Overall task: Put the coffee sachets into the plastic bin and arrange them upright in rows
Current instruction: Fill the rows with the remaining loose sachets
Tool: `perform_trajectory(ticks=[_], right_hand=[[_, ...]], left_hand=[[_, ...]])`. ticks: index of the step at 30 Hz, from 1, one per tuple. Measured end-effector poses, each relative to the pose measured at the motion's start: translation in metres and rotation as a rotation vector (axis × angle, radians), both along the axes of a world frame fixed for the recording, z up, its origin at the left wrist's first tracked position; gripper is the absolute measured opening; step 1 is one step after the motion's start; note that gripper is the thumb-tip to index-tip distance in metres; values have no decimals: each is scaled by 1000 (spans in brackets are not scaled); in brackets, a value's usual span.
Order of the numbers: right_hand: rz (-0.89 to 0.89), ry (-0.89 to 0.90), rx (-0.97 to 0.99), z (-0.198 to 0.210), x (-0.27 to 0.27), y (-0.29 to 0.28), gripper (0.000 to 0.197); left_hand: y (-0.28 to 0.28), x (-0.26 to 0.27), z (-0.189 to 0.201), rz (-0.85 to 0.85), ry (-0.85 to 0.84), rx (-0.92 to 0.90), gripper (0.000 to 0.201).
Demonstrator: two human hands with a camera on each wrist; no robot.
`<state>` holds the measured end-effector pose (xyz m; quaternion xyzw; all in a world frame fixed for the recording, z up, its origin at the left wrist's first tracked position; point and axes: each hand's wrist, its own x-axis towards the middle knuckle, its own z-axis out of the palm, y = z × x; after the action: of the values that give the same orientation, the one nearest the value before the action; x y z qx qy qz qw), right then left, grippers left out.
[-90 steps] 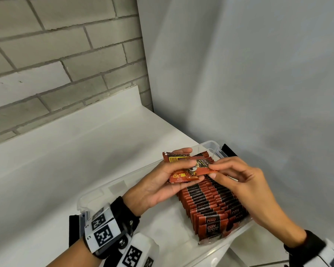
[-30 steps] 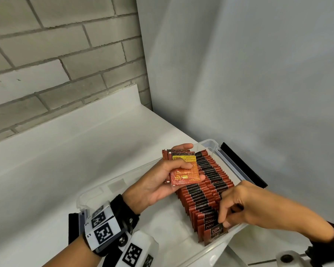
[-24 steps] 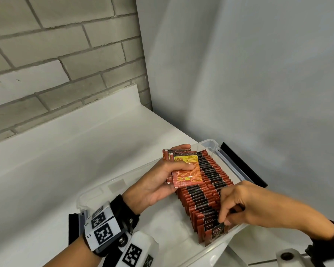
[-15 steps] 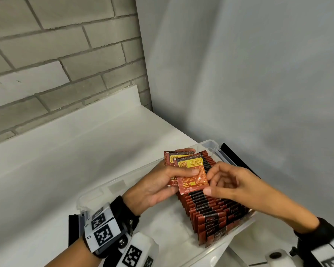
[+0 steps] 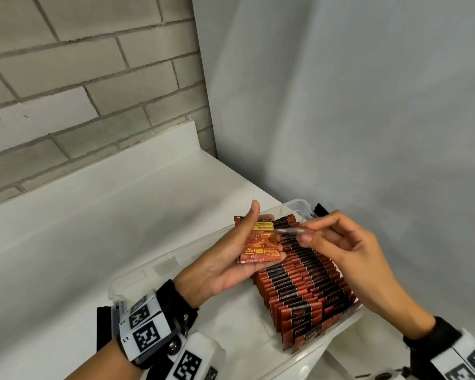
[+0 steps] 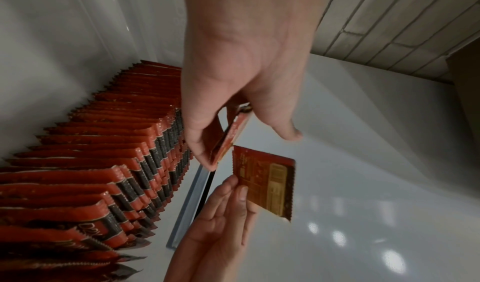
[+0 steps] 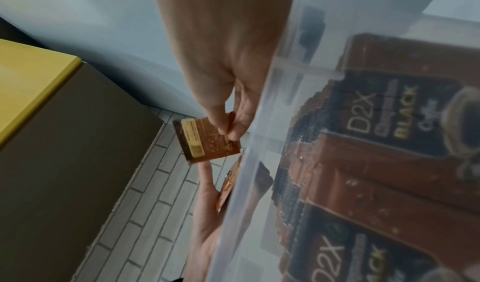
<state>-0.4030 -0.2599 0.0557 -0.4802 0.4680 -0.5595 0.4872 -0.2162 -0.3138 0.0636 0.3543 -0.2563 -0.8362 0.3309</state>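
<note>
A clear plastic bin (image 5: 300, 207) stands on the white counter, with red-and-black coffee sachets (image 5: 299, 283) packed upright in rows along its right side. My left hand (image 5: 231, 256) hovers over the bin and cradles a small stack of sachets (image 5: 261, 245) in its fingers, thumb lifted. My right hand (image 5: 305, 234) pinches a single sachet (image 5: 288, 230) by one edge, just right of the stack and seen edge-on. The left wrist view shows that sachet (image 6: 265, 183) apart from the held stack (image 6: 228, 138). In the right wrist view it (image 7: 207, 140) is outside the bin wall (image 7: 259, 142).
The white counter (image 5: 93, 215) runs left to a brick wall, and a grey wall stands close behind the bin. A black strip (image 5: 320, 209) lies along the bin's far side. A brown box with a yellow top (image 7: 39, 80) shows in the right wrist view.
My right hand left the near end of the row, came back up to the left hand's stack and has drawn one sachet off it. The left thumb has lifted.
</note>
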Motion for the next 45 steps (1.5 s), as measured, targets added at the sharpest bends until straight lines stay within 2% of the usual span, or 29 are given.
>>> perform_trajectory(ticks=[4,5,7,9,12,17,20,24,26,29,31,33,37,40,42,45], right_hand=[[0,67,-45,-4,0,0,14],[20,95,-54,-5,1,0,16],[53,146,-55,-6,1,1,24],[70,188,-52,-8,1,1,31],[75,231,-24,-7,-1,1,29],[66,162,56,0,0,2,9],[52,100,91,0,1,-1,29],[94,71,151,2,1,-2,30],[113,79,174,2,-1,-3,26],[124,97,191,7,-3,0,24],[129,146,189,14,-6,3,22],[174,214,179,20,-10,8,17],[487,407,182,32,-15,17,9],[677,601,167,37,-18,20,8],[731,694,140,38,-20,20,7],[768,805,116,38,-24,18,8]], left_hand=[[2,0,3,-65,84,20,57],[3,0,2,-90,84,-7,52],[3,1,-1,-113,47,-70,38],[2,1,-2,-114,21,-117,38],[2,2,-4,-117,1,-151,41],[3,3,-6,-166,-67,-184,51],[3,3,-7,-185,-95,-201,53],[4,4,-5,-163,-141,-211,51],[5,5,-3,-171,-147,-225,45],[6,4,3,-159,-104,-193,24],[7,3,7,-123,-31,-154,17],[4,2,6,-45,-23,-102,25],[0,4,1,38,-16,-36,50],[0,3,-1,35,-4,-7,65],[-1,3,-2,27,11,-9,64],[0,4,-2,32,21,-5,48]])
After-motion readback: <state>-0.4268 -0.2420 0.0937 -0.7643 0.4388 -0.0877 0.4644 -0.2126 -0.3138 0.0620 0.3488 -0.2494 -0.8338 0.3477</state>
